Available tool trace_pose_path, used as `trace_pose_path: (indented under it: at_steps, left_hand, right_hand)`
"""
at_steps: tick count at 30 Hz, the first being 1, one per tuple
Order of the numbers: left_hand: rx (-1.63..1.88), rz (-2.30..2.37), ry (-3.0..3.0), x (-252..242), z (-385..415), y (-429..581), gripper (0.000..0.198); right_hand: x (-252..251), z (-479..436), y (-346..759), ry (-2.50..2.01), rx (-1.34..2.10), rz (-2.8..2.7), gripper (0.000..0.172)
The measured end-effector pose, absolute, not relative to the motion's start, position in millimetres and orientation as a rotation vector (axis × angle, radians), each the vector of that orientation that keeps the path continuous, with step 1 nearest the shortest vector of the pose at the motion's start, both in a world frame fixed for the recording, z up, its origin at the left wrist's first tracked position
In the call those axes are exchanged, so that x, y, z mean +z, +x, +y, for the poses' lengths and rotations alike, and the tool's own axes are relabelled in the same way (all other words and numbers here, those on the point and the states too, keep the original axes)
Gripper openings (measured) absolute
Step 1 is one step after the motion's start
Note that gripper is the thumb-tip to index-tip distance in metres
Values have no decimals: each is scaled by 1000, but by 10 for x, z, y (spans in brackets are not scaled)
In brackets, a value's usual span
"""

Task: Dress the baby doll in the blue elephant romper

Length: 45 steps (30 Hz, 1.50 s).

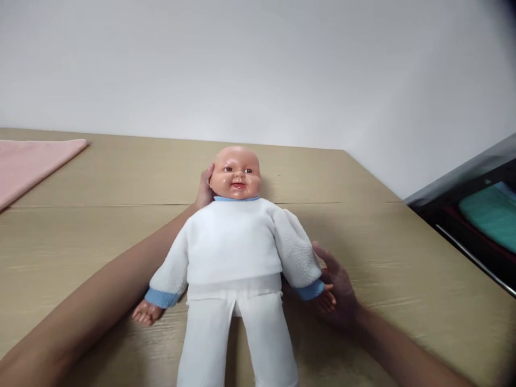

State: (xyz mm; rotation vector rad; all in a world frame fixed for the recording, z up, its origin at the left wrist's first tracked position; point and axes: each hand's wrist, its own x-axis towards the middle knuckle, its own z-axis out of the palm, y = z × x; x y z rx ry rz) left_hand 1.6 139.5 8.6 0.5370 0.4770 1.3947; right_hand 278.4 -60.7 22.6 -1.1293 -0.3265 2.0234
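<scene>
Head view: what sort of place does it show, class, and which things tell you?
An indoor room, possibly for play or training. The pale wall and wooden table suggest it is indoors; the doll only hints at the use.

At the left grip, the doll's head looks like smooth, glossy plastic. At the right grip, the sleeve is rough, matt fleece with a fabric cuff. The desk under both looks like faintly shiny wood; the pink cloth left of them is matt.
</scene>
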Motion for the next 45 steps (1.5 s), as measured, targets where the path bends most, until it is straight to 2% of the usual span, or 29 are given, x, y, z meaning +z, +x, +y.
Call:
trace_pose_path:
  at_steps: [8, 17, 24, 36, 40, 45]
  left_hand:
    - [1174, 461, 464, 56, 1727, 0, 31]
    - [1057, 461, 354, 171, 1767, -54, 41]
    - [912, 564, 422, 122, 1793, -103, 60]
    - [956, 615, 599, 131, 1779, -84, 68]
    - [962, 574, 615, 139, 1772, -60, 66]
    - [1002, 566, 530, 163, 1739, -42, 54]
  right_hand:
    - [194, -558, 2789, -1098, 1963, -137, 39]
    - [220, -481, 2668, -975, 1863, -195, 30]
    - [259, -457, 2691, -1036, 1841, -147, 34]
    - [283, -445, 2673, -971, 1862, -112, 38]
    - [271, -441, 2677, -960, 1862, -103, 39]
    - [282, -439, 2691, -989, 1847, -56, 35]
